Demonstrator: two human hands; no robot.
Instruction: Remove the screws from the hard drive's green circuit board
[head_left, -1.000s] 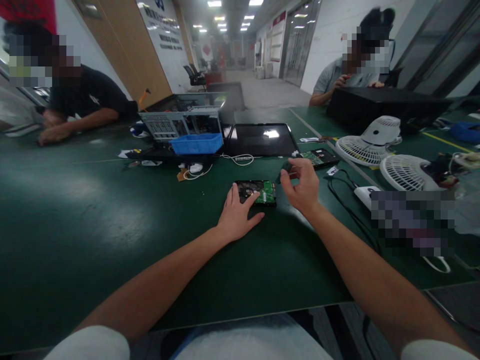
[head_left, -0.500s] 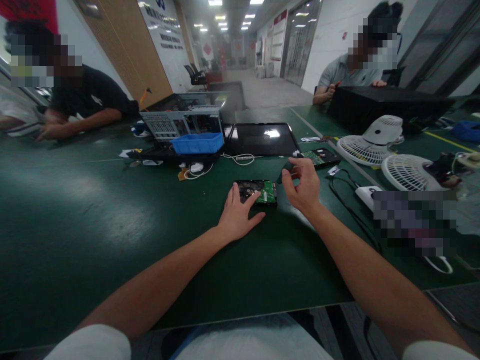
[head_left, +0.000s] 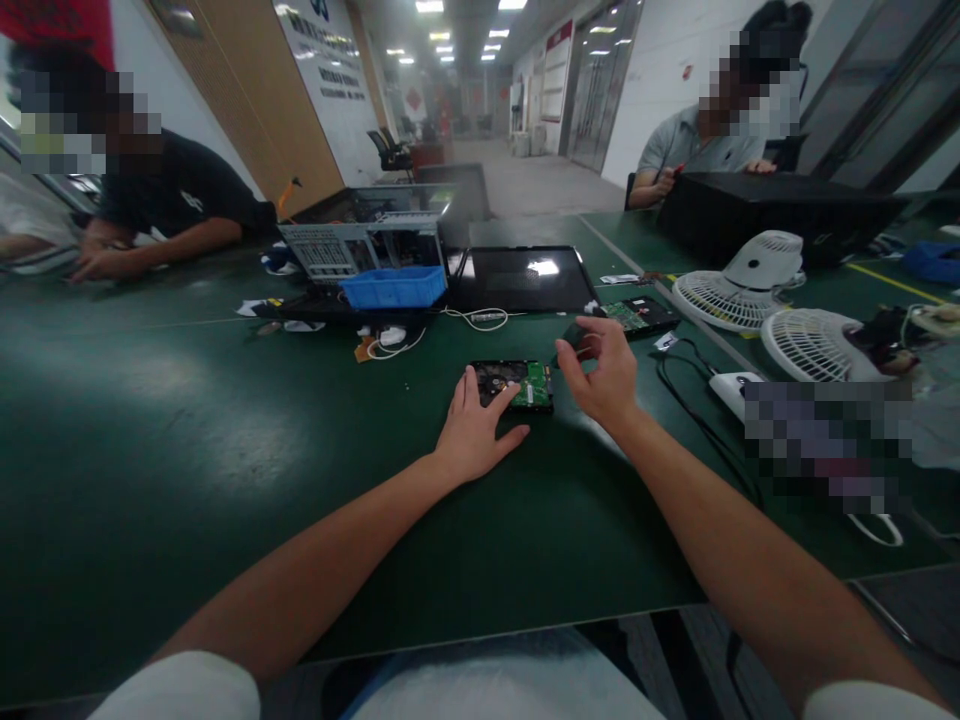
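A hard drive [head_left: 535, 385] lies flat on the green table in front of me, its green circuit board facing up. My left hand [head_left: 476, 425] rests on the left part of it with fingers spread, covering some of its surface. Just right of the drive, my right hand [head_left: 604, 370] is raised with thumb and fingers curled around a small dark object [head_left: 571, 340]. Most of that object is hidden by the fingers, so its kind is unclear. A second hard drive [head_left: 641, 315] with a green board lies beyond my right hand.
An opened computer case [head_left: 330, 250], a blue bin [head_left: 395, 287] and a black glossy panel [head_left: 525, 278] stand ahead. White fan parts [head_left: 724, 298], a cable [head_left: 705, 430] and a power strip [head_left: 731, 390] lie to the right. Two people sit across, one behind a black case [head_left: 780, 215].
My right thumb has shifted slightly left and the dark object shows less between the fingers. My left hand and the hard drive stay in place.
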